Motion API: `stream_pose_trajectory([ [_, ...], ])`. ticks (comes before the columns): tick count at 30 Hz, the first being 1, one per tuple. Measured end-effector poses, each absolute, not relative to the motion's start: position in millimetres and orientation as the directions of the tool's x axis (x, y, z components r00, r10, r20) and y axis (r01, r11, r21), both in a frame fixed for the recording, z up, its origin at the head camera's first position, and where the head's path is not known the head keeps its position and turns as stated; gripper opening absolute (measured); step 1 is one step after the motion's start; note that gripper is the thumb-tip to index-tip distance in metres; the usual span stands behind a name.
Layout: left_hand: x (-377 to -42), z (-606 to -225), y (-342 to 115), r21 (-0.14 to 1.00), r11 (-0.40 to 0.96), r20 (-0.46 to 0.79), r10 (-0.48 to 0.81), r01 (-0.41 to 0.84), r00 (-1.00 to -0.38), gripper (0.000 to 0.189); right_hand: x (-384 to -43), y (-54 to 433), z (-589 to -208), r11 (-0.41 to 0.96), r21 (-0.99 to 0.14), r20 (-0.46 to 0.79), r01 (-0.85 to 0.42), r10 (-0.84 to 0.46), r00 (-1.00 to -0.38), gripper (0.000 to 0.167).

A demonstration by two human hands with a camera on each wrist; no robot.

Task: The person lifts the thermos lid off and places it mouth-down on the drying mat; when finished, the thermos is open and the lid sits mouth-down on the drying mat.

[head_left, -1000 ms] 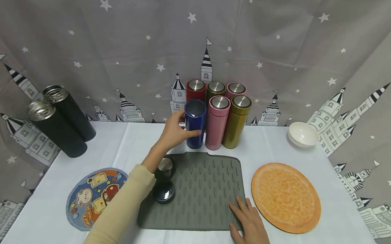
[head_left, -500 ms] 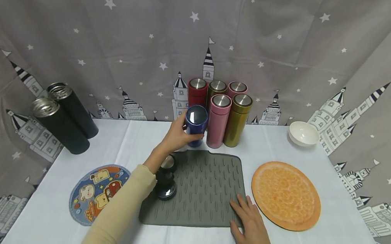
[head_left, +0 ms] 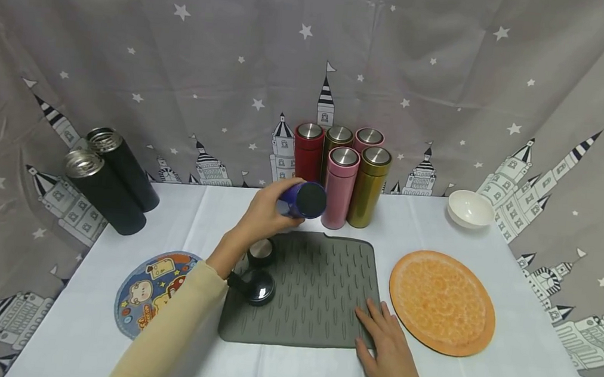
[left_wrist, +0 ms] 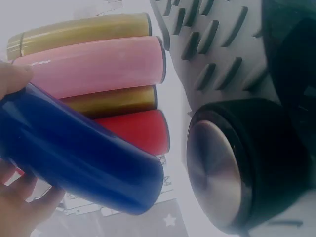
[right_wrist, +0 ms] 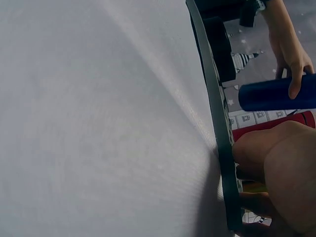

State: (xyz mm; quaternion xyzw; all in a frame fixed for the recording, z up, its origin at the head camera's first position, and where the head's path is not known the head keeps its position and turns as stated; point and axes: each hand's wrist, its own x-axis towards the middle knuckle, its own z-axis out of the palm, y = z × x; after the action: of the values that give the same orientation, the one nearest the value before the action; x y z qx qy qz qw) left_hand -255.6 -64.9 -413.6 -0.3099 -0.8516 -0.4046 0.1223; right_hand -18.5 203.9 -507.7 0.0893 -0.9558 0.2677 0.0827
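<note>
My left hand (head_left: 264, 214) grips a blue thermos bottle (head_left: 291, 202) around its side, holding it tilted above the far edge of a grey drying mat (head_left: 319, 298). Its dark round end faces the head camera. In the left wrist view the blue bottle (left_wrist: 94, 153) slants across the other bottles, thumb on one side and fingers on the other. My right hand (head_left: 389, 361) lies with fingers extended on the mat's right front edge. On the mat's left part sit a black lid with a steel top (head_left: 261, 251) and a glossy black lid (head_left: 261, 288).
A pink bottle (head_left: 338, 194), a gold bottle (head_left: 367, 194) and a red bottle (head_left: 308, 153) stand upright with others behind the mat. Two lidless black bottles (head_left: 107, 192) are at left. A patterned round mat (head_left: 137, 288), an orange round mat (head_left: 443, 302) and a white bowl (head_left: 469, 210) flank the mat.
The blue bottle, upright a second ago, has been lifted and tipped by my left hand so its dark end shows. My right hand has stayed on the mat's edge.
</note>
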Motion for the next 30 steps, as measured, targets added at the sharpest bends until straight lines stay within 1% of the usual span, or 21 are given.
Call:
stream_pose_trajectory([
  [5, -244, -408, -72, 0.586, 0.507, 0.463, 0.430, 0.632, -0.775, 0.078, -18, 205, -509, 0.840, -0.502, 0.192, -0.207, -0.124, -0.973, 0.051],
  [16, -216, -401, -83, 0.524, 0.605, 0.441, 0.410, 0.600, -0.799, 0.078, -19, 205, -509, 0.830, -0.518, 0.188, -0.204, -0.122, -0.975, 0.052],
  [20, -207, -401, -90, 0.477, 0.638, 0.432, 0.429, 0.604, -0.794, 0.079, -19, 204, -508, 0.826, -0.525, 0.187, -0.205, -0.123, -0.975, 0.052],
  [24, -197, -399, -99, 0.431, 0.648, 0.457, 0.443, 0.628, -0.771, 0.086, -19, 204, -509, 0.824, -0.527, 0.190, -0.210, -0.127, -0.974, 0.051],
  [27, -191, -396, -104, 0.440, 0.640, 0.486, 0.421, 0.630, -0.766, 0.092, -19, 204, -509, 0.824, -0.528, 0.193, -0.207, -0.121, -0.974, 0.051],
  [30, -183, -393, -109, 0.465, 0.633, 0.504, 0.386, 0.619, -0.773, 0.089, -19, 203, -508, 0.824, -0.531, 0.185, -0.196, -0.113, -0.976, 0.051],
])
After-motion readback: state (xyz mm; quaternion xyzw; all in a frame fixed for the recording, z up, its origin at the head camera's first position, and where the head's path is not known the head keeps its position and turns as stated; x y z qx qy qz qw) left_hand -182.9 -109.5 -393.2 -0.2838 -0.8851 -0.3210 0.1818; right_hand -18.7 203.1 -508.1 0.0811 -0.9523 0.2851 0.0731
